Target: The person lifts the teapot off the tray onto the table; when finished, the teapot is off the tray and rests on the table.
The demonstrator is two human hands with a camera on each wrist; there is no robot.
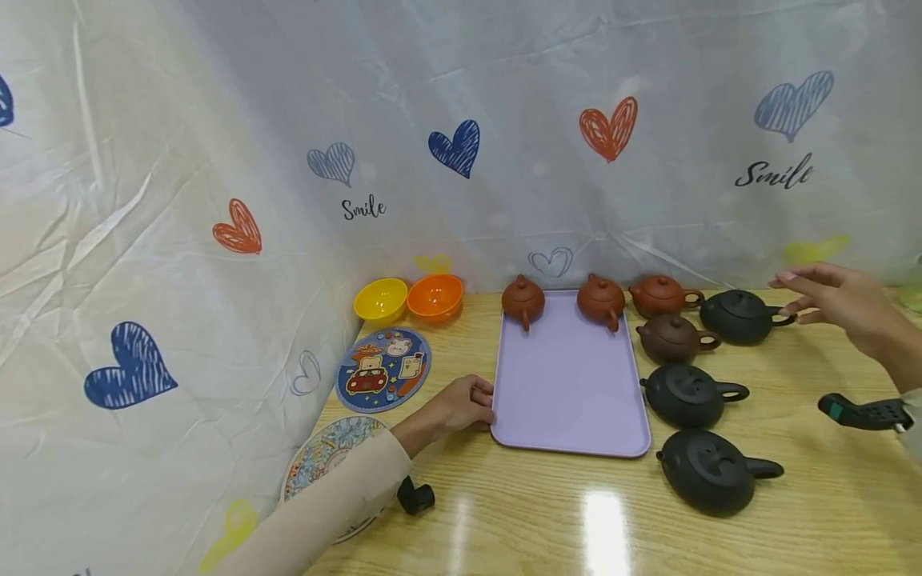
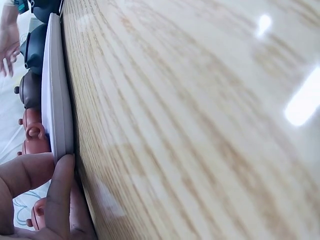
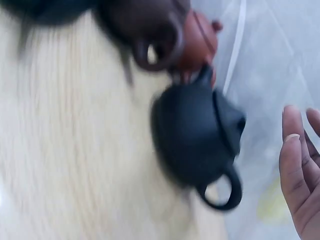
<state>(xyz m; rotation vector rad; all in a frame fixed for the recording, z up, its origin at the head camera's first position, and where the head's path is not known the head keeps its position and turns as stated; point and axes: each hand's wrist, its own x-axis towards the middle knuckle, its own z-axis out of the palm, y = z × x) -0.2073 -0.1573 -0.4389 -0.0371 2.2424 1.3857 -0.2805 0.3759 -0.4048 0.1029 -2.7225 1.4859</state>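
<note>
A lavender tray (image 1: 569, 400) lies flat on the wooden table (image 1: 547, 520). My left hand (image 1: 484, 405) grips its left edge, and the left wrist view shows my fingers (image 2: 61, 192) curled against the tray's rim (image 2: 56, 100). Two red-brown teapots (image 1: 523, 300) (image 1: 601, 301) stand at the tray's far edge. To the right of the tray stand a third red-brown teapot (image 1: 659, 295), a dark brown one (image 1: 673, 338) and three black ones (image 1: 738, 317) (image 1: 687, 395) (image 1: 709, 471). My right hand (image 1: 790, 293) hovers open just right of the far black teapot (image 3: 197, 145), apart from its handle.
A yellow bowl (image 1: 380, 300) and an orange bowl (image 1: 435, 297) stand at the back left. A round cartoon mat (image 1: 383, 369) and a patterned plate (image 1: 324, 460) lie left of the tray. A white heart-printed cloth (image 1: 461, 120) hangs behind and to the left.
</note>
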